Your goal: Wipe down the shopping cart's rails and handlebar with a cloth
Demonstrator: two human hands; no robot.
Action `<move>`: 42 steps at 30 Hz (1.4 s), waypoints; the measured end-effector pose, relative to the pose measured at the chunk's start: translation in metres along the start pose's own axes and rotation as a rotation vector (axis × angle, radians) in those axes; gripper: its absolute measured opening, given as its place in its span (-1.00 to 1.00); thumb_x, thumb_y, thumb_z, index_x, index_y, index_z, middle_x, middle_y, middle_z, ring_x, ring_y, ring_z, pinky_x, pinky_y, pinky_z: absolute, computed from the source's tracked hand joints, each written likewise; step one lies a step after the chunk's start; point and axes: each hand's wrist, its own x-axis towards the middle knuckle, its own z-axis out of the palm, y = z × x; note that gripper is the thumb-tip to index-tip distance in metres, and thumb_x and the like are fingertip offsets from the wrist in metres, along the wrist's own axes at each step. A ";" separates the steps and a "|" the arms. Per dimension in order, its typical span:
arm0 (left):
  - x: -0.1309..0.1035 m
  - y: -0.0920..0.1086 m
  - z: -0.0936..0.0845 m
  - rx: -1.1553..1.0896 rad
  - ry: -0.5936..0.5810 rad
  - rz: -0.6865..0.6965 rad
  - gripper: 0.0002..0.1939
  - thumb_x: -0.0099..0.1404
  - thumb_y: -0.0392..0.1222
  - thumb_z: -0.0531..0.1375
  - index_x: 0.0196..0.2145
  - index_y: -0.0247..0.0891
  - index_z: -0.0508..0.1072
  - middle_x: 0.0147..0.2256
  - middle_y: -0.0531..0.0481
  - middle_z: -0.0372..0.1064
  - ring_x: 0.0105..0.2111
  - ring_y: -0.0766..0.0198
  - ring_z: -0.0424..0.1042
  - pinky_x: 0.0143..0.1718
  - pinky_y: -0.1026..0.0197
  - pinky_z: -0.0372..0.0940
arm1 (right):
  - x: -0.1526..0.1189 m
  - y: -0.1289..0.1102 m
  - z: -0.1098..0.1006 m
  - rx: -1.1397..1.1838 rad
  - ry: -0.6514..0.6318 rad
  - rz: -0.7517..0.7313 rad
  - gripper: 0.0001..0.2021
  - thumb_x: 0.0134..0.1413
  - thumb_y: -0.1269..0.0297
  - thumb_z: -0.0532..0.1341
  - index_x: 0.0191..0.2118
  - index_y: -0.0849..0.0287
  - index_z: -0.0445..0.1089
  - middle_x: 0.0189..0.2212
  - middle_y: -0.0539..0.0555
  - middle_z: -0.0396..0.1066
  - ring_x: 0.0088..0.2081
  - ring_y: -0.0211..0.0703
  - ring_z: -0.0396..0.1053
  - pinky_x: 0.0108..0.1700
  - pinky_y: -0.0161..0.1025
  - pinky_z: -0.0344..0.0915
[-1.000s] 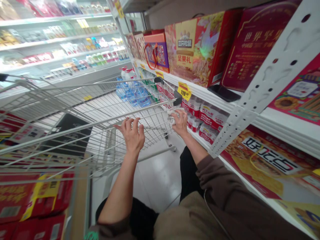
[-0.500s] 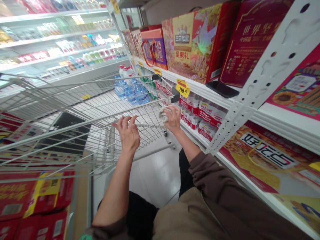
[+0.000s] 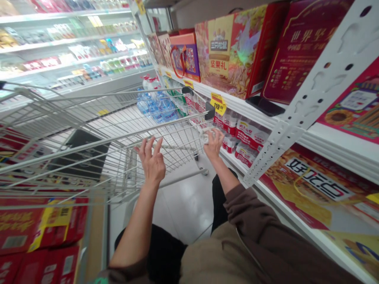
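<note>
My left hand is raised beside the near side of a wire shopping cart, fingers spread and slightly bent, holding nothing. Whether its fingertips touch the wires, I cannot tell. Farther right, my right hand is closed around a crumpled whitish cloth, partly hidden by the fingers. That hand is between the cart's corner and the lower shelf, where shrink-wrapped bottle packs with red labels stand. A dark flat object with faint lettering shows through the cart's wires at the left.
A dark phone-like slab rests on the shelf edge before the gift boxes. A perforated white post rises at right. Blue-tinted water bottles stand on the floor beyond the cart. Red cartons are stacked at lower left.
My right hand has shifted to the right with the cloth, toward the bottle packs. My left hand has stayed nearly in place, still spread. The view has shifted slightly.
</note>
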 end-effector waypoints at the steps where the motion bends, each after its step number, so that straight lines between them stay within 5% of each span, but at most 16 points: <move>1: -0.009 -0.003 0.004 0.014 0.058 -0.042 -0.39 0.52 0.05 -0.22 0.27 -0.17 0.38 0.32 -0.22 0.13 0.40 -0.05 -0.11 0.43 -0.25 -0.39 | 0.002 0.004 0.002 -0.006 0.036 0.091 -0.55 -0.01 0.58 0.13 0.01 0.14 0.46 0.14 0.22 0.26 0.18 0.09 0.12 0.22 0.13 0.22; 4: -0.033 -0.007 0.020 0.071 0.156 -0.214 -0.42 0.50 0.05 -0.17 0.25 -0.16 0.42 0.32 -0.24 0.10 0.40 -0.13 -0.16 0.40 -0.36 -0.40 | -0.012 -0.019 0.013 0.004 0.009 0.181 -0.54 0.01 0.59 0.11 0.05 0.20 0.44 0.18 0.28 0.22 0.21 0.11 0.09 0.27 0.18 0.16; 8: -0.049 -0.012 0.027 0.056 0.080 -0.263 -0.44 0.51 0.02 -0.17 0.27 -0.15 0.37 0.30 -0.26 0.09 0.38 -0.10 -0.05 0.40 -0.35 -0.32 | -0.049 -0.065 0.023 0.073 -0.263 -0.160 -0.51 0.05 0.57 0.16 0.08 0.04 0.44 0.22 0.17 0.23 0.28 0.10 0.05 0.29 0.10 0.14; 10: -0.051 -0.019 0.020 0.046 0.115 -0.281 -0.43 0.51 0.02 -0.16 0.28 -0.20 0.36 0.26 -0.31 0.07 0.33 -0.04 0.06 0.40 -0.25 -0.16 | -0.051 -0.058 0.022 0.080 -0.314 -0.243 -0.52 0.07 0.56 0.17 0.06 -0.04 0.46 0.20 0.11 0.27 0.28 0.08 0.05 0.26 0.09 0.16; 15: -0.051 -0.041 -0.001 0.104 0.176 -0.365 -0.42 0.51 0.03 -0.15 0.27 -0.24 0.37 0.19 -0.35 0.17 0.29 -0.04 0.11 0.39 -0.25 -0.15 | -0.001 0.010 0.020 -0.044 0.033 0.210 -0.62 0.05 0.55 0.12 -0.04 0.19 0.49 0.12 0.26 0.28 0.16 0.13 0.11 0.19 0.14 0.23; 18: -0.050 -0.050 0.001 0.078 0.135 -0.387 -0.42 0.51 0.00 -0.18 0.29 -0.22 0.35 0.22 -0.31 0.24 0.30 -0.05 0.14 0.41 -0.29 -0.30 | 0.002 0.000 0.030 -0.042 0.114 0.249 -0.60 0.00 0.57 0.11 -0.04 0.20 0.48 0.09 0.26 0.27 0.12 0.10 0.14 0.17 0.13 0.25; 20: -0.050 -0.053 0.006 0.054 0.089 -0.395 -0.42 0.51 -0.03 -0.21 0.27 -0.23 0.37 0.18 -0.31 0.29 0.29 -0.06 0.18 0.41 -0.32 -0.34 | -0.016 -0.030 0.037 -0.027 0.051 0.152 -0.58 0.01 0.57 0.13 -0.01 0.19 0.46 0.11 0.26 0.26 0.13 0.09 0.14 0.20 0.11 0.23; 22: -0.048 -0.057 0.009 0.050 0.052 -0.404 -0.42 0.50 -0.05 -0.21 0.22 -0.24 0.43 0.13 -0.31 0.33 0.26 -0.07 0.22 0.40 -0.34 -0.31 | -0.037 -0.056 0.041 0.020 -0.142 -0.109 -0.53 0.00 0.59 0.15 0.03 0.07 0.46 0.15 0.19 0.26 0.18 0.08 0.11 0.21 0.05 0.22; 24: -0.045 -0.061 0.008 0.066 0.013 -0.391 -0.43 0.50 -0.05 -0.20 0.16 -0.21 0.48 0.11 -0.28 0.35 0.24 -0.06 0.23 0.40 -0.31 -0.27 | -0.046 -0.061 0.038 0.051 -0.293 -0.289 -0.48 -0.01 0.62 0.15 0.03 -0.04 0.46 0.17 0.11 0.28 0.23 0.06 0.08 0.21 0.01 0.20; 26: -0.042 -0.065 0.005 0.072 -0.030 -0.367 -0.43 0.50 -0.06 -0.22 0.09 -0.19 0.53 0.08 -0.27 0.37 0.22 -0.03 0.24 0.41 -0.25 -0.22 | -0.037 -0.043 0.033 0.038 -0.303 -0.251 -0.49 0.00 0.62 0.15 0.01 -0.03 0.47 0.16 0.10 0.30 0.24 0.05 0.07 0.21 0.02 0.19; 30: -0.035 -0.067 0.004 0.039 -0.057 -0.373 -0.38 0.50 -0.06 -0.27 0.01 -0.23 0.56 0.02 -0.28 0.36 0.18 -0.03 0.26 0.39 -0.23 -0.16 | -0.003 -0.001 0.031 -0.007 -0.099 0.076 -0.62 0.03 0.56 0.13 -0.06 0.15 0.49 0.11 0.22 0.29 0.15 0.06 0.11 0.21 0.05 0.19; 33: -0.033 -0.065 0.006 0.016 -0.027 -0.405 -0.35 0.51 -0.05 -0.30 -0.03 -0.26 0.56 -0.01 -0.26 0.34 0.16 -0.03 0.27 0.39 -0.24 -0.16 | -0.013 -0.020 0.044 -0.009 -0.023 0.198 -0.63 0.06 0.54 0.13 -0.02 0.20 0.47 0.12 0.28 0.27 0.14 0.09 0.11 0.21 0.11 0.19; 38: -0.037 -0.066 0.002 -0.002 -0.076 -0.372 -0.33 0.51 -0.05 -0.33 0.01 -0.30 0.54 0.00 -0.28 0.32 0.16 -0.02 0.27 0.39 -0.22 -0.12 | -0.066 -0.065 0.054 0.023 -0.284 -0.091 -0.53 0.05 0.60 0.15 0.02 0.01 0.48 0.19 0.20 0.27 0.23 0.12 0.07 0.21 0.15 0.17; 42: -0.041 -0.068 -0.002 0.006 -0.066 -0.362 -0.37 0.51 -0.04 -0.29 0.03 -0.26 0.53 0.00 -0.26 0.32 0.16 -0.01 0.26 0.39 -0.23 -0.11 | -0.051 -0.015 0.038 0.013 -0.350 -0.194 -0.51 -0.01 0.62 0.17 -0.01 0.01 0.49 0.16 0.15 0.31 0.23 0.06 0.08 0.24 0.08 0.14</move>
